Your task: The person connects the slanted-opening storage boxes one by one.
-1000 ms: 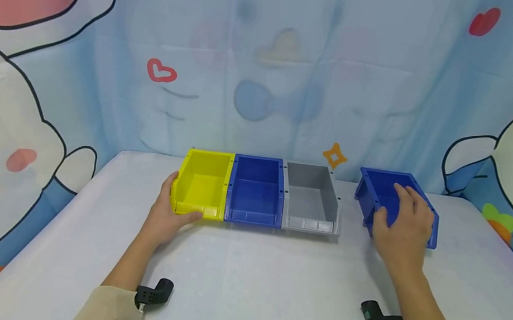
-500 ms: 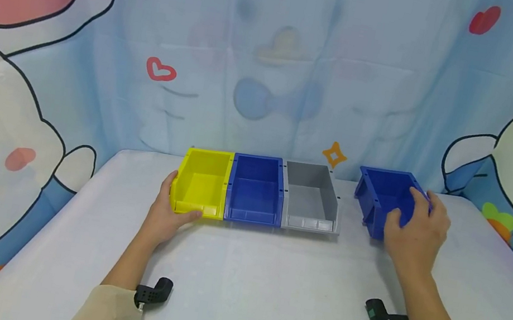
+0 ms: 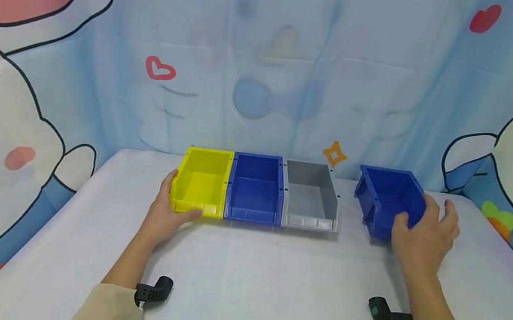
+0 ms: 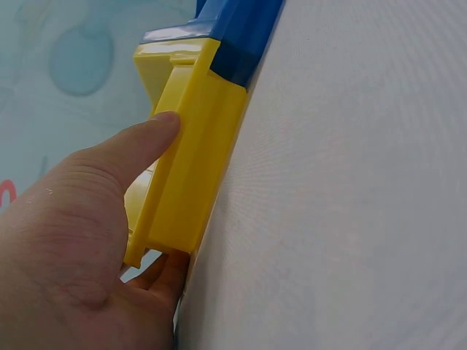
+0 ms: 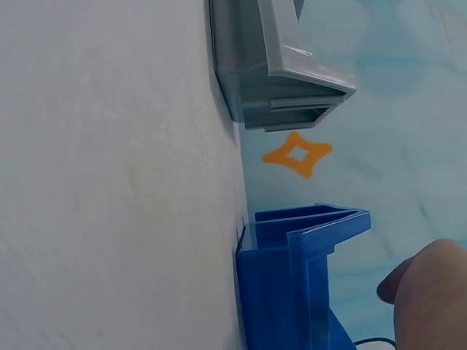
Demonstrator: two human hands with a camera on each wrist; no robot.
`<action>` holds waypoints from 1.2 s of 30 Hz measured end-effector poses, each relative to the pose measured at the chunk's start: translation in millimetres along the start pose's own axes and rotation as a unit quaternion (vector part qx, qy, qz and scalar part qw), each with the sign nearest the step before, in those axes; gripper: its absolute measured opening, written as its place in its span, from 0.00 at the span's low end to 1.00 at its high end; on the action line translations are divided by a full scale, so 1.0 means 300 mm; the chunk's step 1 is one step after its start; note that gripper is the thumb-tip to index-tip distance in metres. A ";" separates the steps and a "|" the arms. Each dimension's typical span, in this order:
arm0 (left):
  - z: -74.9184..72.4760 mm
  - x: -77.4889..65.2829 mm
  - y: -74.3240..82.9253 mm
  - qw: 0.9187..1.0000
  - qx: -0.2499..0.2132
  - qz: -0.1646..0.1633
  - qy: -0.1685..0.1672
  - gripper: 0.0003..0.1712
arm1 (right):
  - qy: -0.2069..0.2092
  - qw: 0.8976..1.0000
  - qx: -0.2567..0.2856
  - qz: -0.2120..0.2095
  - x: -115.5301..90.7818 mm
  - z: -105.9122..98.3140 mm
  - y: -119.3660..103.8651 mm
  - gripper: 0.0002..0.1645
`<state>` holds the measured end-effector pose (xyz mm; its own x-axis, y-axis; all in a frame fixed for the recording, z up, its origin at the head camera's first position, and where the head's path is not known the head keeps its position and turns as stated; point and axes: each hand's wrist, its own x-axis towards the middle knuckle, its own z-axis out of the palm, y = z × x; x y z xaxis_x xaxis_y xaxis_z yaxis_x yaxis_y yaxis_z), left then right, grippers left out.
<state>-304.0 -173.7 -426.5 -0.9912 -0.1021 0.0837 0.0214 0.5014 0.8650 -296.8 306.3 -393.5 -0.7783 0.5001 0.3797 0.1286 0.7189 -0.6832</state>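
Observation:
In the head view my left hand (image 3: 165,218) grips the yellow bin (image 3: 203,182) at its left end. In the left wrist view its thumb (image 4: 149,142) lies on the bin's front lip, with other fingers (image 4: 168,277) at the end wall. Adjoining the yellow bin are a blue bin (image 3: 256,189) and a grey bin (image 3: 310,194), in one row. My right hand (image 3: 424,239) is at the front right of a separate blue bin (image 3: 389,202), fingers spread. The right wrist view shows a gap between one digit (image 5: 434,292) and this blue bin's front.
A white-covered table (image 3: 256,284) bears the bins. Close behind it hangs a light blue printed curtain (image 3: 273,61). A gap separates the grey bin from the single blue bin. Each wrist wears a black camera.
My right hand has moved rightward, from over the inside of the separate blue bin to its right side. The bins and my left hand stay in place.

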 end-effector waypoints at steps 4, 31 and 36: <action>0.000 -0.002 0.001 1.000 -0.001 0.000 -0.001 0.67 | -0.029 0.999 -0.005 0.035 0.013 0.001 0.025 0.43; 0.000 -0.004 0.004 1.000 0.001 -0.004 -0.003 0.67 | -0.067 0.988 0.054 0.126 0.063 -0.017 0.097 0.41; 0.000 -0.007 0.006 1.000 0.001 -0.004 -0.002 0.67 | -0.086 0.986 0.071 0.123 0.082 -0.018 0.115 0.41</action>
<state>-302.0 -172.6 -425.1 -0.9918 -0.1032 0.0752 0.0133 0.5022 0.8646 -308.2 346.0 -404.4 -0.8284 0.5529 0.0895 0.2479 0.5052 -0.8266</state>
